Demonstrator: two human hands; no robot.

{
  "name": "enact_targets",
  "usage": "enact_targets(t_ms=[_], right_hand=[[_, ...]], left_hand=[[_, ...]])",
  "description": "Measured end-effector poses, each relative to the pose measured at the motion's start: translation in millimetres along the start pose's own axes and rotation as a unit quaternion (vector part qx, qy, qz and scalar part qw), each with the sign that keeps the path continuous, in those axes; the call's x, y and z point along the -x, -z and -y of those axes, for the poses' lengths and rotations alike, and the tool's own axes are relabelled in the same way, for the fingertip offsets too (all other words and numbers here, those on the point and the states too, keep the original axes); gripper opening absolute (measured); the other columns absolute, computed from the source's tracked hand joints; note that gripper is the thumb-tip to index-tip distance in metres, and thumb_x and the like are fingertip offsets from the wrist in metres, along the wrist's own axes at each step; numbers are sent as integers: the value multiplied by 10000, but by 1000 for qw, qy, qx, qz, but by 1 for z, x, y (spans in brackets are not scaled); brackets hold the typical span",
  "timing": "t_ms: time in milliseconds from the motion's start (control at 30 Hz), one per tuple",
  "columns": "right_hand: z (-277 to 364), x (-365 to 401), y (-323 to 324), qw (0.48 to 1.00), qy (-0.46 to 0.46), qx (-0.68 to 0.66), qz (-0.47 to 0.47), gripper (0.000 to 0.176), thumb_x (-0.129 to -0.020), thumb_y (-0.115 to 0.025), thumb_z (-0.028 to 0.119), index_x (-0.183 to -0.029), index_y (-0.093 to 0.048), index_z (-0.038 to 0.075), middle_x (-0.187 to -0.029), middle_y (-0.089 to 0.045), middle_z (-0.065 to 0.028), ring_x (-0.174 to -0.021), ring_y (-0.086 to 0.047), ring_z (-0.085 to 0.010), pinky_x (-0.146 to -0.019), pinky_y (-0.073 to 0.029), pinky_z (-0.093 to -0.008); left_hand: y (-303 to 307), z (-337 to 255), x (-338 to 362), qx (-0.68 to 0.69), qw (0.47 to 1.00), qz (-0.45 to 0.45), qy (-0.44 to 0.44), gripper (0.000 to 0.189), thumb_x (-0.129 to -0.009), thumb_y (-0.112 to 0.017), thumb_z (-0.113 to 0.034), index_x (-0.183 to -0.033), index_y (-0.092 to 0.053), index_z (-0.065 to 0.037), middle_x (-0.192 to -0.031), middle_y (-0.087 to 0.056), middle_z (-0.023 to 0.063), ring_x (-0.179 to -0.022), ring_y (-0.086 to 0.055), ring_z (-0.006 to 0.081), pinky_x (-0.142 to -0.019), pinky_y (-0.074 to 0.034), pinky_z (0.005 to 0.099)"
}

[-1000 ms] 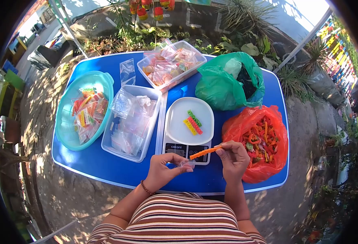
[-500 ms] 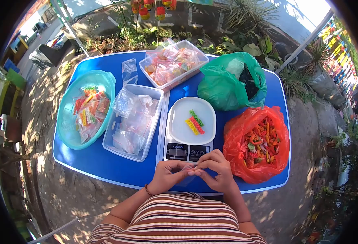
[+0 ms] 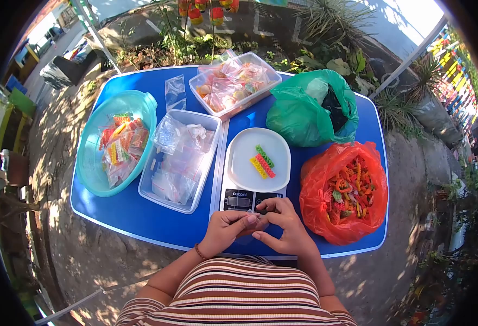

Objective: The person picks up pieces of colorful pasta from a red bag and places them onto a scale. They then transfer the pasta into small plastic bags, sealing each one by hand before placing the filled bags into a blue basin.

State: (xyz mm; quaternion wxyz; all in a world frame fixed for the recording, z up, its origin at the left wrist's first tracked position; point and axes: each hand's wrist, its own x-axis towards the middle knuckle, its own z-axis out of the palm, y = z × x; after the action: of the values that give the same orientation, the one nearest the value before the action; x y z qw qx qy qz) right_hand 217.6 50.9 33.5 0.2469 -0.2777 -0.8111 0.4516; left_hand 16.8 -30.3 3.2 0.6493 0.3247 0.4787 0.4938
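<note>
My left hand (image 3: 225, 230) pinches a small clear plastic bag (image 3: 253, 214) just in front of the kitchen scale (image 3: 238, 201). My right hand (image 3: 286, 228) meets it there, curled fingers on the bag and thumb held lower and apart; the fingers hide much of the bag. On the scale's white plate (image 3: 239, 163) lie a green, a red and a yellow twisted piece (image 3: 258, 168), side by side. To the left, a clear plastic tub (image 3: 215, 142) holds several flat transparent bags.
A turquoise basin (image 3: 84, 157) holds filled bags at the left. Another tub (image 3: 275, 82) of filled bags stands at the back. On the right are a green plastic bag (image 3: 290, 117) and a red plastic bag (image 3: 317, 212) full of colourful twisted pieces. All rest on a blue table (image 3: 125, 223).
My right thumb has come away from the left fingertips and dropped lower. Both hands stay close together before the scale. The view has shifted slightly.
</note>
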Motion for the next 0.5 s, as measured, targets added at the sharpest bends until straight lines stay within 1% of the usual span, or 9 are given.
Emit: enact_targets(t_ms=[100, 133, 200, 233, 300, 333, 433, 467, 500], right_hand=[[-1, -4, 8, 996, 42, 79, 25, 214, -779, -852, 181, -915, -749, 52, -1191, -636, -113, -1122, -551, -294, -935, -480, -397], [-1, -5, 11, 992, 60, 109, 36, 214, -785, -847, 184, -921, -749, 51, -1183, -644, -111, -1120, -556, -297, -926, -488, -404], [-2, -8, 12, 998, 50, 40, 5, 181, -800, -827, 149, -927, -749, 47, -1161, -660, -113, -1091, -576, -300, -912, -495, -395], [-2, -10, 13, 999, 44, 5, -10, 166, -807, -817, 132, -931, -748, 45, -1150, -669, -114, -1077, -586, -302, -905, -498, -390], [-7, -20, 13, 995, -13, 1, -96, 142, -820, -793, 100, -938, -748, 35, -1118, -670, -125, -1034, -600, -311, -883, -504, -391], [-11, -26, 13, 990, -41, -1, -139, 132, -826, -781, 84, -942, -748, 31, -1102, -671, -130, -1012, -607, -315, -872, -507, -392], [-25, -49, 5, 949, -11, 205, -238, 131, -837, -747, 51, -963, -738, 17, -1073, -665, -142, -982, -610, -331, -851, -509, -410], [-28, -56, 2, 933, 0, 248, -261, 131, -840, -730, 41, -968, -726, 14, -1055, -660, -140, -972, -604, -341, -844, -511, -428], [-32, -58, -2, 925, -10, 277, -258, 134, -841, -725, 39, -972, -724, 14, -1062, -659, -141, -979, -601, -343, -852, -509, -433]], left_hand=[[-6, 1, 2, -5, 999, 15, 36, 289, -1019, -684, -200, -1171, -737, 40, -1029, -770, 119, -898, -718, 113, -775, -606, 228], [-6, 5, 1, 13, 999, 6, 32, 293, -1025, -675, -209, -1168, -737, 39, -1024, -771, 119, -896, -721, 117, -775, -606, 231], [-7, 11, -1, 49, 998, -11, 24, 302, -1037, -658, -226, -1163, -739, 36, -1013, -773, 119, -894, -727, 125, -775, -606, 237], [-5, 9, -2, 22, 1000, -15, 10, 309, -1046, -640, -228, -1166, -732, 41, -1023, -771, 127, -907, -732, 140, -781, -608, 258], [2, 1, -5, -30, 999, -24, -18, 324, -1064, -605, -232, -1173, -720, 51, -1043, -767, 144, -934, -743, 169, -794, -613, 299], [4, 2, -7, 4, 999, -43, -9, 317, -1074, -584, -225, -1140, -719, 55, -1056, -763, 151, -938, -744, 181, -835, -618, 332], [6, 2, -10, 143, 988, -61, 19, 297, -1070, -590, -211, -1137, -719, 48, -1043, -765, 146, -924, -746, 179, -834, -618, 334], [7, 3, -11, 147, 987, -66, 22, 284, -1062, -604, -202, -1132, -721, 46, -1035, -766, 146, -919, -745, 177, -832, -616, 327], [8, 4, -11, 151, 986, -72, 25, 271, -1054, -618, -194, -1128, -723, 45, -1027, -767, 145, -915, -745, 175, -829, -615, 321]])
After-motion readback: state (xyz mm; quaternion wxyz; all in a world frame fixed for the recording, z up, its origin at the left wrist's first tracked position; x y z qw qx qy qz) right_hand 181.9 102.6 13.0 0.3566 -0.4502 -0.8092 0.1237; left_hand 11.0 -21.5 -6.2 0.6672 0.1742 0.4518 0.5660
